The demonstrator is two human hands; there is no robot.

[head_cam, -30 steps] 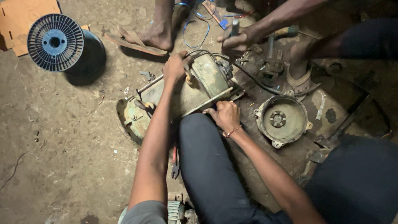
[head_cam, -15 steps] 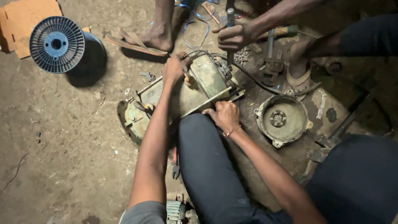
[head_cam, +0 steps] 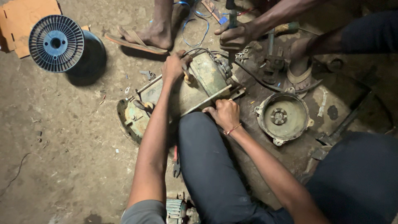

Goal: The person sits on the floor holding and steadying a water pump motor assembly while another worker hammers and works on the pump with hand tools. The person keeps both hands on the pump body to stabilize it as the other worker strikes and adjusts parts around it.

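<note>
A worn green motor housing [head_cam: 195, 87] lies on its side on the dirt floor in front of my knee. My left hand [head_cam: 174, 65] presses down on its top far edge, fingers curled over it. My right hand [head_cam: 224, 114] grips the near side of the housing by a long metal rod [head_cam: 207, 99] that runs along it. Another person's hand [head_cam: 234, 36] holds a dark upright tool [head_cam: 232, 25] against the far end of the motor.
A round metal end cover [head_cam: 282, 118] rests to the right. A blue wire spool [head_cam: 56, 43] and brown cardboard [head_cam: 29, 16] sit at far left. Another person's sandalled foot [head_cam: 149, 39] stands behind the motor, a second foot [head_cam: 300, 72] at right. Pliers [head_cam: 176, 164] lie by my leg.
The other person's hand has moved its tool down closer to the motor's far end. My two hands stay where they were on the housing.
</note>
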